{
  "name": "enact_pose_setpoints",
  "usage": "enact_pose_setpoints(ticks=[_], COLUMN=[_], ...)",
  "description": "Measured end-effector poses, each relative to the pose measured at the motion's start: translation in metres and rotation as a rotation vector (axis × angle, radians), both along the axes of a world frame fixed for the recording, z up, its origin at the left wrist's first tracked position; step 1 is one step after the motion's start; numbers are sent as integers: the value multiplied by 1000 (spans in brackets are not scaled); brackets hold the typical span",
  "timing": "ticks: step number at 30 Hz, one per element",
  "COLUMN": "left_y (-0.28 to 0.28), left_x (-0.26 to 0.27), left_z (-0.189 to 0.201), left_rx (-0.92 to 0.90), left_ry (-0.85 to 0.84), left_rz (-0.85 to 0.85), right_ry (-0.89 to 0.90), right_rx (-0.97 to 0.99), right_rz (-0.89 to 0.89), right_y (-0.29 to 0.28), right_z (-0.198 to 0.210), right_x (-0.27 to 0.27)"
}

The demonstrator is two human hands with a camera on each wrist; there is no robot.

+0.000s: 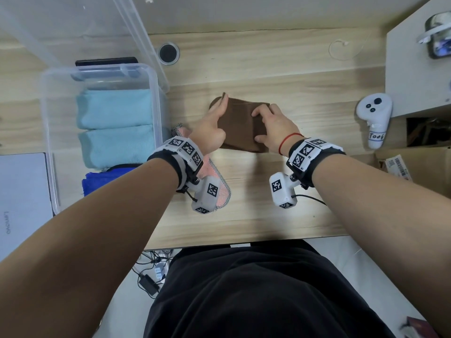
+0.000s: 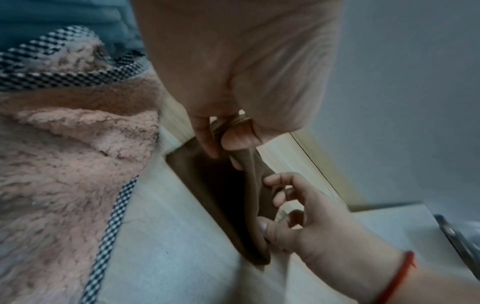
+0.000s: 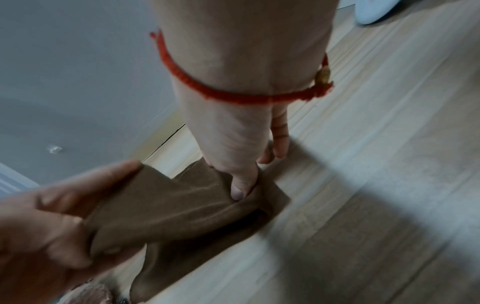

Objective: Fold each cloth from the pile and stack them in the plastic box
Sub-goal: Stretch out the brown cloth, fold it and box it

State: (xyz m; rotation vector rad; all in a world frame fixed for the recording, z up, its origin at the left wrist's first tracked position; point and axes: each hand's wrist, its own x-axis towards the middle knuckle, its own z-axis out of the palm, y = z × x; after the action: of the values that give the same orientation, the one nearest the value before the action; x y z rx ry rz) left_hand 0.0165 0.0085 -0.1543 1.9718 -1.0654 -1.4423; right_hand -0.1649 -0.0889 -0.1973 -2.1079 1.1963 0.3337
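Note:
A brown cloth [image 1: 241,128] lies partly folded on the wooden table [image 1: 292,76], in the middle. My left hand [image 1: 219,115] pinches its left edge between thumb and fingers [image 2: 207,142] and lifts a layer [image 3: 155,209]. My right hand [image 1: 259,126] grips the cloth's right side, thumb [image 3: 240,185] pressed into the fold and fingers [image 2: 280,185] curled round it. The clear plastic box [image 1: 46,113] stands at the left and holds two folded light blue cloths [image 1: 114,129]. A pink fleece cloth [image 1: 220,182] with checked trim lies under my left wrist. A dark blue cloth [image 1: 97,182] lies beside it.
The box's clear lid [image 1: 136,32] leans behind the box. A white controller [image 1: 374,118] lies at the right, beside a white cabinet [image 1: 415,76] and a cardboard box [image 1: 415,167]. A grey laptop [image 1: 22,203] sits at the front left. A round cable grommet [image 1: 168,52] sits at the back.

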Motion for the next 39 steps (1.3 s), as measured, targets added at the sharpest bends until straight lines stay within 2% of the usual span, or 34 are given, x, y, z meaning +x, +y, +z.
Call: enact_pose_setpoints(ticks=[4,9,12,16,20,23,27,33,39], left_y=[-1,13,16,13,12,10,5,3,6], left_x=[-3,5,10,11,13,10,5,1,-2], left_z=[7,-11,-18,-20,-21,-20,-17,-11,-13], left_rx=[-166,31,66,96,117,85,61,59,91], left_ry=[-49,-85,-89,-122,-133,-92,-84,-102,-284], left_rz=[-53,-44,-85,-102,-117,-66,-5,-14,-87], right_ry=[0,-52,-72,19,50,37,-1,-47,-109], right_rx=[-18,-2,-13,-178,-278,-354,-419,-509,-407], right_rz=[1,-17,0,164,228,278,228,271,139], right_y=[1,6,15,32,44,51,56,60,63], right_z=[1,3,11,15,13,11,9,-3,-2], right_x=[-3,-7,-11,-9,-11,-17,-12,-20,-27])
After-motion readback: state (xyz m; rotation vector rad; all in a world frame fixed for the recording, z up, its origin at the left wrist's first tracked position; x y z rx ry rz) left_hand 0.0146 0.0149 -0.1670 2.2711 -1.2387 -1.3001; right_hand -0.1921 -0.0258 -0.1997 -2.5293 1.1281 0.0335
